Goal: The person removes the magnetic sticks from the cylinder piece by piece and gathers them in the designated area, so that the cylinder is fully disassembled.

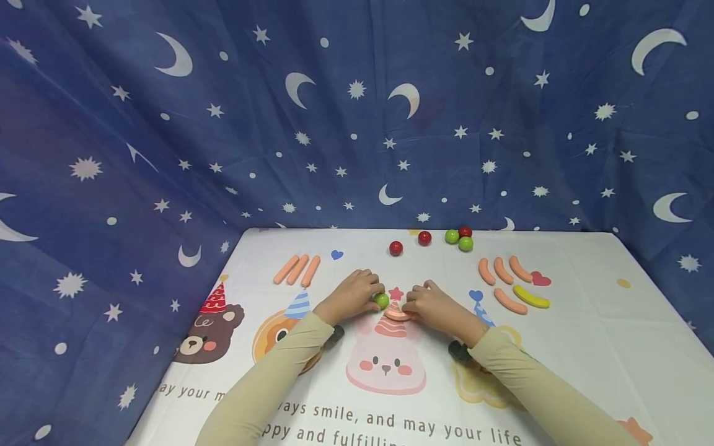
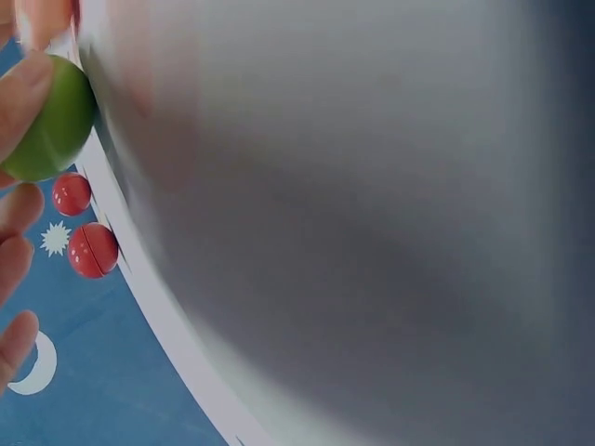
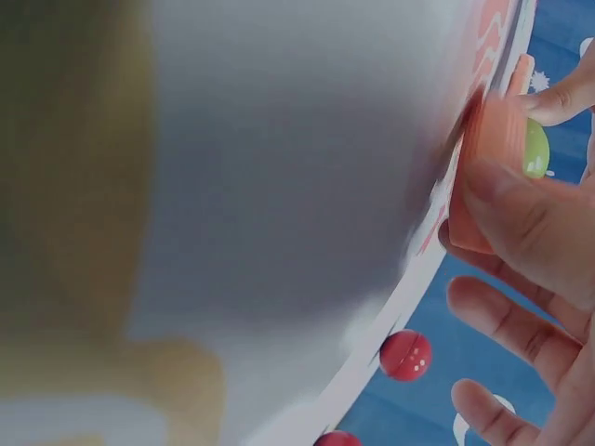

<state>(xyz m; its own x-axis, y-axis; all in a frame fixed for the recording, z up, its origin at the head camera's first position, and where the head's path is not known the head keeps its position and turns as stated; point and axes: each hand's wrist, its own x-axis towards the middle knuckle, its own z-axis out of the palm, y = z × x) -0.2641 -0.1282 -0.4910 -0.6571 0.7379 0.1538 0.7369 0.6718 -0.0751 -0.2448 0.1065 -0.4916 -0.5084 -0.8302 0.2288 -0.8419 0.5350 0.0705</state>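
Observation:
My left hand (image 1: 352,296) pinches a small green ball (image 1: 382,300) near the middle of the table. In the left wrist view the thumb lies on this ball (image 2: 58,121), with the other fingers spread below. Just to its right, my right hand (image 1: 437,308) holds a curved orange-pink piece (image 1: 396,313) between thumb and fingers. Fine ridges show on that piece (image 3: 493,139) in the right wrist view, and its lower edge is close over the tablecloth. The ball and the curved piece are side by side, over the printed party hat.
Three straight sausages (image 1: 297,270) lie at the left. Several curved sausages (image 1: 503,271) and a yellow curved piece (image 1: 531,297) are at the right. Red balls (image 1: 424,238) and green balls (image 1: 465,243) sit along the back edge, before a blue star-printed curtain (image 1: 357,155).

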